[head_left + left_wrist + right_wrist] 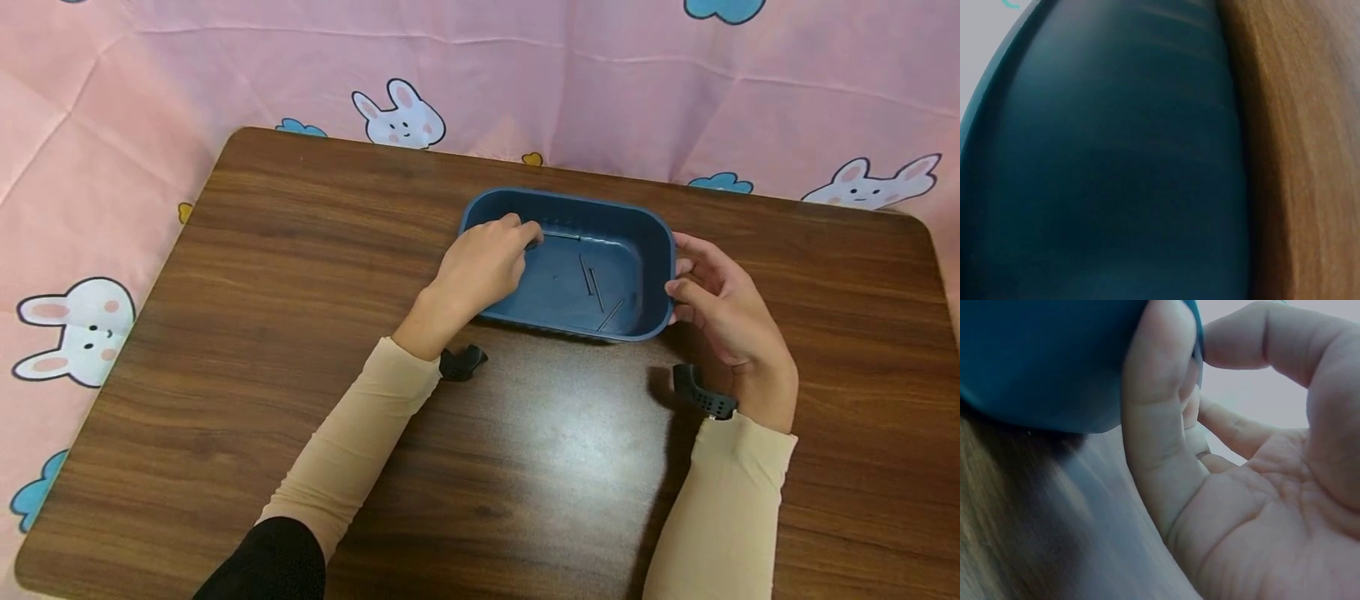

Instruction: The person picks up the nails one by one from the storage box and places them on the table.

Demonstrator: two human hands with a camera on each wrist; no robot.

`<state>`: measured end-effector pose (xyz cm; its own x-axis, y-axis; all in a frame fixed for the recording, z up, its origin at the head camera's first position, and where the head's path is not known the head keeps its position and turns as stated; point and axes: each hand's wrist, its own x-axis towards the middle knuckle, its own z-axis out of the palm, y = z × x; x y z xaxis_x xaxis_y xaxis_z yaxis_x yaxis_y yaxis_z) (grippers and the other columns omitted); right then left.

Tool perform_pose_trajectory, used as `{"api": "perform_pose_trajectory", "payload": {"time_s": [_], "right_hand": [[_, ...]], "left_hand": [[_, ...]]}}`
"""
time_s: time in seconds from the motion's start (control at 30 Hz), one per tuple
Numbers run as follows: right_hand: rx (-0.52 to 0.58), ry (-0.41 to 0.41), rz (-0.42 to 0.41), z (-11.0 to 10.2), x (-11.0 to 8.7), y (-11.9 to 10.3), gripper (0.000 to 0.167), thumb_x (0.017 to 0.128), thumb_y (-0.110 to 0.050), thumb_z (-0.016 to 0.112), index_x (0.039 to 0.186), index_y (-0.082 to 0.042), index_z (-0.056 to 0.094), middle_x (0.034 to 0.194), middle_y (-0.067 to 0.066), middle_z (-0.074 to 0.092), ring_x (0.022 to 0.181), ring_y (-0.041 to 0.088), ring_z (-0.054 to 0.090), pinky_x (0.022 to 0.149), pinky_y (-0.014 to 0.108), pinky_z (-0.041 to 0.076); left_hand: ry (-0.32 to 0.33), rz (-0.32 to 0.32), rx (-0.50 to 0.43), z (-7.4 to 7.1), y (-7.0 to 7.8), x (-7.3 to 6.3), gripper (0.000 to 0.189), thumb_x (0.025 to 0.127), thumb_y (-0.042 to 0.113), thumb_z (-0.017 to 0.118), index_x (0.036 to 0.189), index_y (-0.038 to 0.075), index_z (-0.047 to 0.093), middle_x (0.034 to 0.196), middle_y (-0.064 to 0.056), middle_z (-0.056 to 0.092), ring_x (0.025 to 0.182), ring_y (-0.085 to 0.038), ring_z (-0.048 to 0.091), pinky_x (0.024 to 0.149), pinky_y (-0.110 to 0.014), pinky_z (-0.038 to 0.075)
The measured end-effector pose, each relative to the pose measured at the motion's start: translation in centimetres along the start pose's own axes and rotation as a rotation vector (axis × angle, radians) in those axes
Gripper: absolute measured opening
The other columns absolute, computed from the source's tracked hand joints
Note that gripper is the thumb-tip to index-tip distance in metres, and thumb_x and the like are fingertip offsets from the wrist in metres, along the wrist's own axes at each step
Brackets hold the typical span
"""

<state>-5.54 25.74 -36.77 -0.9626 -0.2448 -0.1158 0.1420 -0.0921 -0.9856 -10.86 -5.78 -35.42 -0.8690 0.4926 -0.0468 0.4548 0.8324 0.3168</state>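
Note:
A dark blue plastic basin stands on the table in the head view. On its floor lie several thin dark metal sticks that look like nails, one of them beside the far wall. My left hand reaches over the near left rim, fingers bent down inside; its fingertips are hidden, and whether they pinch anything does not show. My right hand grips the basin's right end, thumb at the rim and fingers against the outer wall. The left wrist view is filled by the basin's outer side.
The basin stands on a brown wood-grain table, near its far edge. A pink cloth printed with rabbits hangs behind and to the left. Black mounts stick out from both wrists beside the beige sleeves.

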Motion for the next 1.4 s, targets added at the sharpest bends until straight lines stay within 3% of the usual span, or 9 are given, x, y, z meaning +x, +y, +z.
{"api": "perform_pose_trajectory", "payload": {"time_s": [0.47, 0.9, 1.03, 1.13, 1.23, 1.4], "right_hand": [[0.001, -0.02, -0.008, 0.0, 0.7, -0.5, 0.052, 0.104, 0.006, 0.053, 0.152, -0.011, 0.048, 0.107, 0.006, 0.062, 0.077, 0.013, 0.065, 0.061, 0.024, 0.06], [0.007, -0.007, -0.029, 0.2, 0.2, -0.4, 0.052, 0.104, 0.006, 0.053, 0.153, -0.011, 0.048, 0.106, 0.005, 0.063, 0.077, 0.012, 0.065, 0.062, 0.023, 0.06], [0.005, -0.024, -0.011, 0.3, -0.2, 0.0, 0.053, 0.105, 0.006, 0.053, 0.154, -0.011, 0.047, 0.107, 0.005, 0.064, 0.079, 0.012, 0.066, 0.063, 0.024, 0.06], [0.01, -0.02, -0.004, 0.3, -0.2, 0.0, 0.053, 0.105, 0.006, 0.054, 0.155, -0.012, 0.047, 0.108, 0.005, 0.064, 0.079, 0.012, 0.065, 0.063, 0.024, 0.06], [0.0, -0.008, -0.003, 0.2, -0.1, 0.0, 0.053, 0.105, 0.006, 0.054, 0.155, -0.012, 0.047, 0.108, 0.005, 0.063, 0.08, 0.012, 0.065, 0.063, 0.024, 0.06], [-0.003, -0.023, 0.007, -0.1, -0.2, 0.1, 0.053, 0.105, 0.006, 0.053, 0.154, -0.011, 0.046, 0.109, 0.005, 0.064, 0.08, 0.012, 0.065, 0.063, 0.024, 0.06]], "left_hand": [[0.018, -0.001, 0.001, -0.7, -0.3, 0.1, 0.036, 0.106, 0.006, 0.051, 0.137, 0.014, 0.068, 0.122, -0.01, 0.071, 0.085, -0.022, 0.064, 0.073, -0.032, 0.057], [0.028, 0.019, -0.054, -1.4, -0.2, -0.1, 0.042, 0.106, 0.005, 0.05, 0.142, 0.017, 0.067, 0.12, -0.009, 0.069, 0.076, -0.02, 0.055, 0.063, -0.029, 0.045], [0.01, 0.015, -0.075, -1.2, -0.1, -0.3, 0.041, 0.108, 0.007, 0.05, 0.147, 0.012, 0.062, 0.121, -0.009, 0.07, 0.087, -0.02, 0.064, 0.073, -0.031, 0.055], [0.026, 0.023, -0.109, -1.2, -0.1, -0.3, 0.035, 0.11, 0.009, 0.051, 0.142, 0.008, 0.065, 0.125, -0.009, 0.072, 0.095, -0.019, 0.069, 0.082, -0.032, 0.059], [0.044, 0.032, -0.171, -1.4, -0.1, -0.2, 0.031, 0.109, 0.008, 0.052, 0.134, 0.006, 0.07, 0.125, -0.01, 0.073, 0.089, -0.019, 0.067, 0.079, -0.031, 0.057], [0.04, 0.042, -0.226, -1.2, 0.2, -0.1, 0.029, 0.107, 0.007, 0.053, 0.127, 0.006, 0.075, 0.123, -0.01, 0.075, 0.075, -0.016, 0.056, 0.068, -0.026, 0.045]]}}
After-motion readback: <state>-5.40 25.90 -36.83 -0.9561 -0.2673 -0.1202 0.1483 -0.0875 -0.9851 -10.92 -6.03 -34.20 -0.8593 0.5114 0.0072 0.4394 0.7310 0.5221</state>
